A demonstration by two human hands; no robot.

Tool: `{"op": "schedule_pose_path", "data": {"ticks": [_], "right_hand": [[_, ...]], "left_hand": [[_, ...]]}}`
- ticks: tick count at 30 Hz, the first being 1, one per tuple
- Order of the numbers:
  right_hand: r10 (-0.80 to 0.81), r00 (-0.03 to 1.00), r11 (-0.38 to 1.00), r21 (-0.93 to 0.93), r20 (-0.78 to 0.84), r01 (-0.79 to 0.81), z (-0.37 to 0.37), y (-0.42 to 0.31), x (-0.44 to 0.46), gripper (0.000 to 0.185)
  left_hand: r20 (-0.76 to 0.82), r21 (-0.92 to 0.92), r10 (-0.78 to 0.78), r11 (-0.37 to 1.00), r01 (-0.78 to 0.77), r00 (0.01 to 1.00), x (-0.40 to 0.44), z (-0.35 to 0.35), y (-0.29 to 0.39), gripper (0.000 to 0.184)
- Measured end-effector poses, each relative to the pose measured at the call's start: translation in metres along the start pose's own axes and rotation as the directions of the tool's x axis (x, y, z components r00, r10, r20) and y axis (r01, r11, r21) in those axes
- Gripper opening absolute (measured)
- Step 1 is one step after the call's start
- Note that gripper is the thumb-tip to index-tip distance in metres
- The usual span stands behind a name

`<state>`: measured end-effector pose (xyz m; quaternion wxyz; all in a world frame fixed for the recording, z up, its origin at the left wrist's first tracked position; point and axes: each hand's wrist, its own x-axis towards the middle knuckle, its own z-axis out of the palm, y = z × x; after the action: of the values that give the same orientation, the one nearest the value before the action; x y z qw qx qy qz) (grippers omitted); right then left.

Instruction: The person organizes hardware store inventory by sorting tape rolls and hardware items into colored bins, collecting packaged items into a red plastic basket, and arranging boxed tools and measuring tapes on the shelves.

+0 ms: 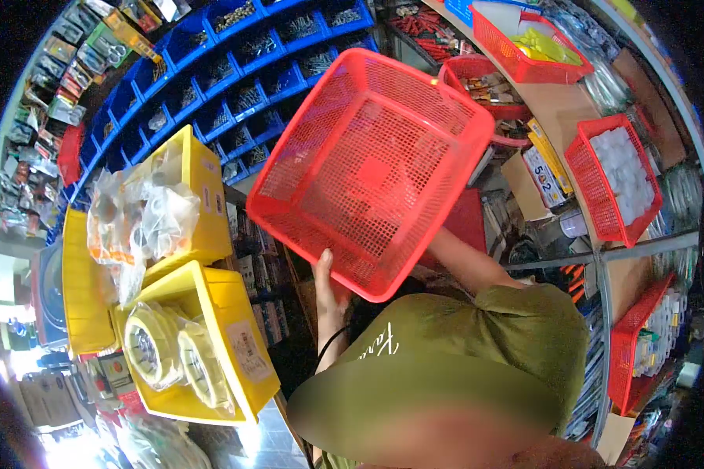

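Observation:
An empty red mesh basket [375, 172] is held up in front of my body, tilted so its inside faces the camera. My left hand [330, 285] grips its lower left edge, thumb up over the rim. My right forearm [465, 262] reaches behind the lower right side of the basket. The basket hides my right hand, so its fingers cannot be made out.
Blue bins [246, 98] of small hardware line the back. Yellow bins [246, 344] with bagged items stand at left. At right, shelves hold a red basket of white items [622, 176], another with yellow items [536, 47] and a 502 box [541, 176].

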<state>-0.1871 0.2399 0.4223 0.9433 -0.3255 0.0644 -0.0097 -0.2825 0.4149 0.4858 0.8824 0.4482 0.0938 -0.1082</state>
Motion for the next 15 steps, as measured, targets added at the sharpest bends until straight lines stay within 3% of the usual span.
{"op": "schedule_pose_path", "data": {"ticks": [5, 8, 12, 14, 15], "right_hand": [[0.036, 0.999, 0.999, -0.020, 0.039, -0.035, 0.029, 0.025, 0.042, 0.047], [0.068, 0.997, 0.997, -0.027, 0.046, -0.066, 0.034, 0.035, 0.073, 0.048], [0.079, 0.996, 0.996, -0.049, 0.038, -0.077, 0.016, 0.034, 0.134, 0.048], [0.053, 0.998, 0.996, -0.078, 0.024, -0.051, -0.006, 0.028, 0.180, 0.048], [0.012, 1.000, 0.993, -0.119, 0.026, -0.008, -0.019, 0.024, 0.208, 0.048]], "left_hand": [[-0.096, -0.062, 0.114, 0.991, -0.120, 0.989, 0.026, -0.014, 0.010, 0.064], [-0.118, -0.156, 0.095, 0.981, -0.113, 0.988, 0.050, -0.013, 0.015, 0.062], [-0.181, -0.122, 0.151, 0.977, -0.174, 0.972, 0.111, -0.028, -0.005, 0.059], [-0.236, -0.210, 0.042, 0.973, -0.093, 0.971, 0.150, -0.027, -0.009, 0.057], [-0.268, -0.223, 0.064, 0.967, -0.126, 0.961, 0.172, -0.027, -0.012, 0.057]]}}
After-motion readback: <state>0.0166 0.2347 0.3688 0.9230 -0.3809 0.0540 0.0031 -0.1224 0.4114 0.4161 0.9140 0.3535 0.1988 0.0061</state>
